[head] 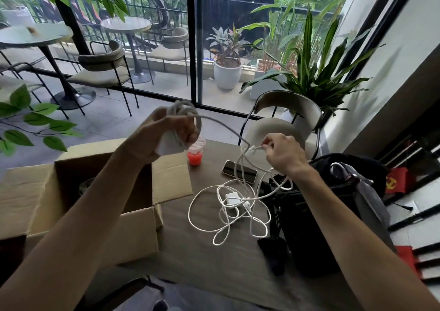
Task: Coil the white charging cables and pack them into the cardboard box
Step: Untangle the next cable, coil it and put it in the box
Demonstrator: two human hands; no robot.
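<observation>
While the left hand [164, 134] gripped a white charger brick [170, 147] with cable loops [183, 108] wound above its fingers, the right hand [282, 154] pinched the plug end [253, 148]. Below, loose white cables [202, 227] lay tangled mid-table [209, 260], beside the black bag [316, 218] at the right edge. The open cardboard box [133, 234] stood at the left edge.

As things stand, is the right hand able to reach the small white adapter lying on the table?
Probably yes: the adapter lies uncovered on the table, with only loose cable loops across it. But the right hand pinches a cable end, so it must release first.
</observation>
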